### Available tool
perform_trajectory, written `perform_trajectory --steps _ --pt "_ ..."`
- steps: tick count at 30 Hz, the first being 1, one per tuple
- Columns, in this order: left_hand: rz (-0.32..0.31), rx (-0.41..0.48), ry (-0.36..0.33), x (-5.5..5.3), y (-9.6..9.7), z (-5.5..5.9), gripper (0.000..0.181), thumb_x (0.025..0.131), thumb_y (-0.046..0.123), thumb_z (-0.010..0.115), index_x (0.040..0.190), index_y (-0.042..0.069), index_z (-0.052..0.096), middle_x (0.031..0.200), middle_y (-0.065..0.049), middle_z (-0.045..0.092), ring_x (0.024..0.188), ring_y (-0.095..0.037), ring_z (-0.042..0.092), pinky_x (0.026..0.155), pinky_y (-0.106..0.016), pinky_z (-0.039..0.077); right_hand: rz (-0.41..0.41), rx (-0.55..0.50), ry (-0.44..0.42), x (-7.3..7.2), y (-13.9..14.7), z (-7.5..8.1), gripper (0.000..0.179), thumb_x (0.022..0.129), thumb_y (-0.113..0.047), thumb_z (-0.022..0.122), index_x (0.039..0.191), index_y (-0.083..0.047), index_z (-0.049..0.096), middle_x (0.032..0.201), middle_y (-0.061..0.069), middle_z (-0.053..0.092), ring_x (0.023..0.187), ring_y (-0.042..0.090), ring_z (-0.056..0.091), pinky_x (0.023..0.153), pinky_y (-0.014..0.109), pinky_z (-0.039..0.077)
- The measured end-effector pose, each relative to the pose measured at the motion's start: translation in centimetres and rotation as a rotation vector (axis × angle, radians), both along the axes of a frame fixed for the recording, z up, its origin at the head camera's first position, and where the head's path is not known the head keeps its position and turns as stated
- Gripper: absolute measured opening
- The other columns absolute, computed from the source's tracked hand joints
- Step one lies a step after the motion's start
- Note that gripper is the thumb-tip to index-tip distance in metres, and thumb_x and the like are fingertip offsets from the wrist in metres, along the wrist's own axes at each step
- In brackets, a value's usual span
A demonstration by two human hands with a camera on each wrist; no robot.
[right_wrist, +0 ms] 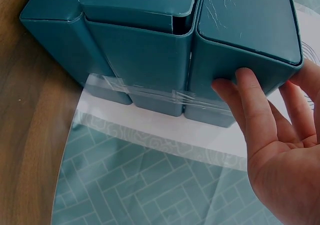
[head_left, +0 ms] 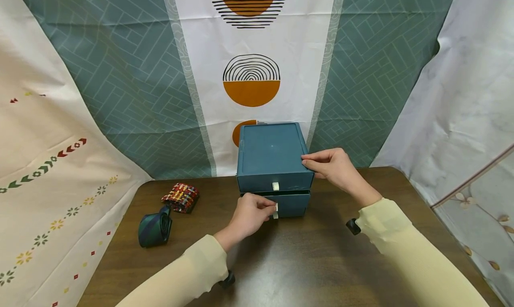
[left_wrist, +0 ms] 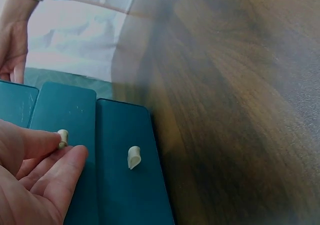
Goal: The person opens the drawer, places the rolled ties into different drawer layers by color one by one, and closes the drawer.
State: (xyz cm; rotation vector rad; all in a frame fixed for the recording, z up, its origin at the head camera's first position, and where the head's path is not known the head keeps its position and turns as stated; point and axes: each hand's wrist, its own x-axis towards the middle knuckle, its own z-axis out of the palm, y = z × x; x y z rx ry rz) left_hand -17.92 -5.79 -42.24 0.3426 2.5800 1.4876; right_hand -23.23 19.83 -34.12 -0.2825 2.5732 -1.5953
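Observation:
A teal three-tier drawer cabinet stands at the back of the table, each visible drawer front bearing a small cream pull tab. My left hand pinches the middle drawer's pull tab between thumb and fingers. That middle drawer sticks out slightly past the tiers beside it in the right wrist view. Below it, the bottom drawer has its own tab free. My right hand holds the cabinet's upper right edge, with fingertips on its side wall in the right wrist view.
At the left of the wooden table lie two rolled neckties: a dark green and navy one and a multicoloured woven one. A patterned cloth hangs right behind the cabinet. Clear tape runs across the cabinet's side.

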Motion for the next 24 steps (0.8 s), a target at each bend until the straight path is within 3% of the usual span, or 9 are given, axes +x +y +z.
perform_trajectory --steps 13,24 --pt "0.001 0.052 0.015 0.32 -0.15 -0.52 0.015 0.087 0.021 0.067 0.096 0.014 0.075 0.092 0.001 0.072 0.068 -0.007 0.067 0.064 -0.023 0.056 -0.005 0.011 0.010 -0.01 -0.08 0.01 0.037 0.081 -0.042 0.070 0.112 -0.021 0.070 0.115 0.004 0.067 0.099 0.014 0.065 0.080 0.040 0.055" --pt "-0.005 0.108 -0.030 1.01 0.01 -0.66 0.016 0.086 0.019 0.067 0.098 0.010 0.074 0.094 -0.001 0.072 0.075 -0.008 0.068 0.067 -0.025 0.057 -0.003 0.004 0.004 0.05 0.04 0.08 0.036 0.081 -0.042 0.070 0.110 -0.021 0.071 0.114 0.004 0.068 0.099 0.015 0.065 0.080 0.041 0.055"
